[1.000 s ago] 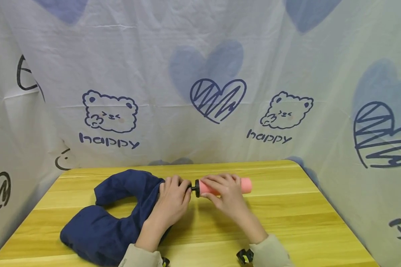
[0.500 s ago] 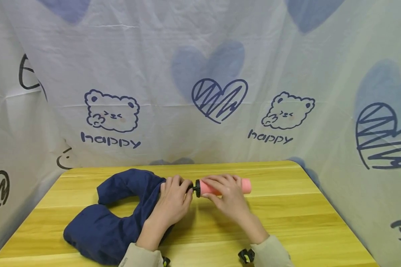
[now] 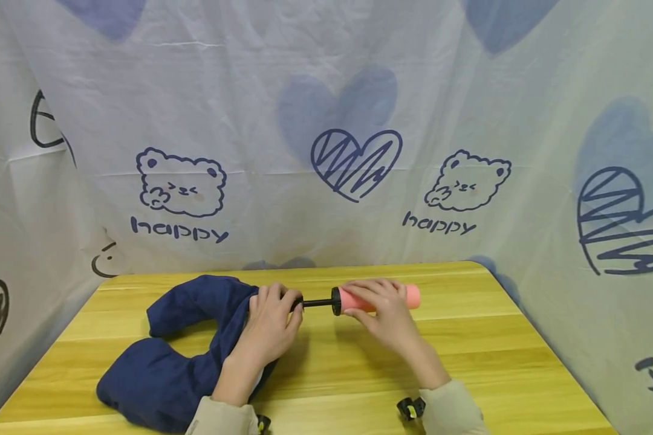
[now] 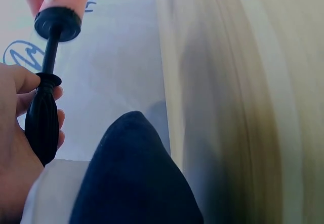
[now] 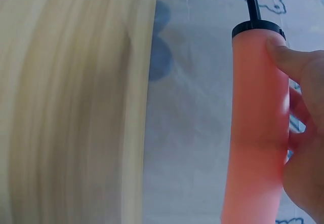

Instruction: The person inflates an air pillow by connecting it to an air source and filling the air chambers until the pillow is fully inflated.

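My right hand [image 3: 383, 308] grips the pink barrel of a hand pump [image 5: 257, 127], with the thumb near its black collar. Curled around the pump's black handle [image 4: 42, 120] is my left hand [image 3: 272, 323]. Between the two hands a length of black rod [image 3: 318, 302] shows, drawn out of the barrel. A navy U-shaped neck pillow [image 3: 158, 377] lies at the left, its opening facing left, and my left hand and forearm overlap its right side. A white part [image 4: 58, 188] shows beside the navy cloth in the left wrist view.
The yellow wood-grain table [image 3: 495, 362] extends to the right of the hands. Behind it hangs a pale curtain [image 3: 261, 109] printed with hearts and bears. Black wrist mounts [image 3: 411, 409] sit by the beige sleeves [image 3: 451, 411].
The rod slid slightly into the barrel at first, then came well out. My right hand moved right with the barrel, my left hand slightly left with the handle; the pillow shifted a little left.
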A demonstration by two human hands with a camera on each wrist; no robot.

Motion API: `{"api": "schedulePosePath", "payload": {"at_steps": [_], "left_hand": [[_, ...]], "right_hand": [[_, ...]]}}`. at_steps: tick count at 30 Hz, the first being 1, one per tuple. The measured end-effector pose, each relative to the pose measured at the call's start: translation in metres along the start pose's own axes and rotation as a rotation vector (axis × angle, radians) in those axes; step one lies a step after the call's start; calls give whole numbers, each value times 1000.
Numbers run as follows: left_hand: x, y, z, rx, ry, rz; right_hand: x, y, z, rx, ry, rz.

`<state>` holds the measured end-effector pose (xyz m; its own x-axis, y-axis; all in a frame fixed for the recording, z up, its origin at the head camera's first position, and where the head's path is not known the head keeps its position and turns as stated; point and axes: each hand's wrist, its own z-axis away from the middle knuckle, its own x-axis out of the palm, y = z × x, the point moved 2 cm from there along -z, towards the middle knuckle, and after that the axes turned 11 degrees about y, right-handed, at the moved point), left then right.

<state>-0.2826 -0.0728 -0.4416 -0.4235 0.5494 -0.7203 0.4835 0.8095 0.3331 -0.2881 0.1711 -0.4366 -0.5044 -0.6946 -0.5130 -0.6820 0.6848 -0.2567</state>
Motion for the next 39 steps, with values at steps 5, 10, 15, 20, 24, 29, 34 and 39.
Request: {"api": "schedulePosePath", "payload": {"at_steps": [5,10,15,20,24,29,34,39], "left_hand": [[-6,-7,-1,-11,8,5],[-6,-8,-1,-19,15,-3],[1,1,0,1,-19,8],[6,10,2,9,-19,8],[10,14,2,28,-28,-3],[11,14,2,36,-23,-11],[9,12,2,39,0,4],[7,8,2,26,16,12]], "right_hand": [[-9,9,-2,64,-37,-11],[-8,9,-2,60,-14,-8],[8,-9,0,-47,28,-2],[21,-25,1,-108,82,15],[23,-30,1,-98,84,20],[21,-32,2,-69,58,15],[18,-30,1,-43,26,12],[14,-24,0,-21,14,16]]}}
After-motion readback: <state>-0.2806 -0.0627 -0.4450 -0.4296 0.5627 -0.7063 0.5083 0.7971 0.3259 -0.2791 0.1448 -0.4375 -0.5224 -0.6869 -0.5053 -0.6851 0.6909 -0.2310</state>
